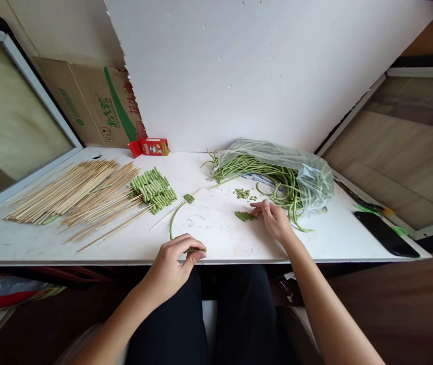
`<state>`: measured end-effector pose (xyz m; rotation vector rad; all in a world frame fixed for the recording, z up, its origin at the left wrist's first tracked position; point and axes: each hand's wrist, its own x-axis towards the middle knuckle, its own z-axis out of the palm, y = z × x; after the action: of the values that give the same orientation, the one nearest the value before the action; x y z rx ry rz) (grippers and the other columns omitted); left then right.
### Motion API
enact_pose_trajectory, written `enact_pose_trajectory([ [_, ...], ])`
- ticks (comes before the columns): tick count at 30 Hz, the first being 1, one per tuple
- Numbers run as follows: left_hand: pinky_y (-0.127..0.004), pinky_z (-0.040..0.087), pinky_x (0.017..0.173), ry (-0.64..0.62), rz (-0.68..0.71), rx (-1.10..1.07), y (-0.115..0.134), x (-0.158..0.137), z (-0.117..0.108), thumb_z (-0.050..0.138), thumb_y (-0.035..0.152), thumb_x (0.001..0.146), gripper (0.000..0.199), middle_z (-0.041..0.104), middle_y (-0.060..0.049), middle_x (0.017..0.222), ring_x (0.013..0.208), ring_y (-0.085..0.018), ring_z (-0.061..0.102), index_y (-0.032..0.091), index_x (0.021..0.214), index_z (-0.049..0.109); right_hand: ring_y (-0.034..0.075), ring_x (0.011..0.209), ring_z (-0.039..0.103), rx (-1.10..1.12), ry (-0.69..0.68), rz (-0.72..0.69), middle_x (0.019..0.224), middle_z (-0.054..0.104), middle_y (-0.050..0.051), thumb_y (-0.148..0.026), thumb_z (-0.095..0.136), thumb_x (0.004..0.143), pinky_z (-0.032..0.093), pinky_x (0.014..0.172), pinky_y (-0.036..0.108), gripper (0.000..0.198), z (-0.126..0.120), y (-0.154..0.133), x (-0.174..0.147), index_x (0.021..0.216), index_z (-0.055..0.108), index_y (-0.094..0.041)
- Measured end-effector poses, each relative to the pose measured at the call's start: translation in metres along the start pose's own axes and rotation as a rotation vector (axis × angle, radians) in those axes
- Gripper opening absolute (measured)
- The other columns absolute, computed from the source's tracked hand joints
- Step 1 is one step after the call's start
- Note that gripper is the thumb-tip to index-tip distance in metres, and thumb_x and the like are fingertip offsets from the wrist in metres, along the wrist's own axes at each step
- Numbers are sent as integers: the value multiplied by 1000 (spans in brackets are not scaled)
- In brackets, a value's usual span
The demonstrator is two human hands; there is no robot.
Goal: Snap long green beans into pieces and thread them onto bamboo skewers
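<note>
My left hand (176, 261), at the table's front edge, pinches a long green bean (171, 225) between thumb and fingers. The bean curves up and away toward a skewer (163, 218) that carries a few short bean pieces (189, 198). My right hand (273, 219) is over the table on the right, its fingers stretched out and apart. Its fingertips are beside a small row of cut bean pieces (243, 216); whether they touch is unclear. Just behind lies a little heap of bean ends (242, 193). Skewers loaded with bean pieces (153, 188) are stacked at left.
A clear plastic bag (315, 175) of long beans (246, 165) lies at the back right. Bare bamboo skewers (75, 187) spread across the left. A red box (155, 147) stands by the back wall, near a cardboard carton (94, 104). A black phone (385, 234) rests far right.
</note>
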<state>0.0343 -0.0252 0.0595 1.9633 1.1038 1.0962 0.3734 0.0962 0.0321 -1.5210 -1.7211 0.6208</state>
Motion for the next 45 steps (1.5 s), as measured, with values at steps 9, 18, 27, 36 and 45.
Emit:
enact_pose_trajectory([
  [9,-27,58,78,125,64,-11,-9,2,6,81,26,91,18,70,-4,95,85,-15,69,21,107,75,28,98,73,20,-43,-97,116,81,11,-66,53,102,51,74,35,54,8,-52,-16,97,81,-21],
  [18,-25,58,79,133,67,22,3,-2,9,83,20,88,26,72,-1,93,85,-15,69,22,111,71,19,89,67,205,-620,-361,93,77,5,-44,68,102,49,80,31,24,34,-132,-67,98,80,-23],
  [27,-30,58,82,100,72,106,-3,2,4,72,24,98,10,74,-6,97,90,-18,71,20,107,74,17,80,65,120,-545,-337,88,74,5,-40,64,103,44,66,30,24,22,-124,-56,95,78,-22],
  [36,-27,55,75,106,106,62,0,0,8,69,25,100,9,75,-6,93,85,-17,72,20,103,75,20,90,67,178,-523,-418,95,76,7,-42,74,98,48,71,31,20,30,-128,-63,104,79,-23],
  [45,-32,47,81,5,70,128,4,-1,9,61,26,105,17,73,-2,85,79,-16,66,20,93,72,23,91,62,254,-467,-453,94,72,8,-34,62,105,49,77,36,15,44,-128,-71,99,71,-23],
])
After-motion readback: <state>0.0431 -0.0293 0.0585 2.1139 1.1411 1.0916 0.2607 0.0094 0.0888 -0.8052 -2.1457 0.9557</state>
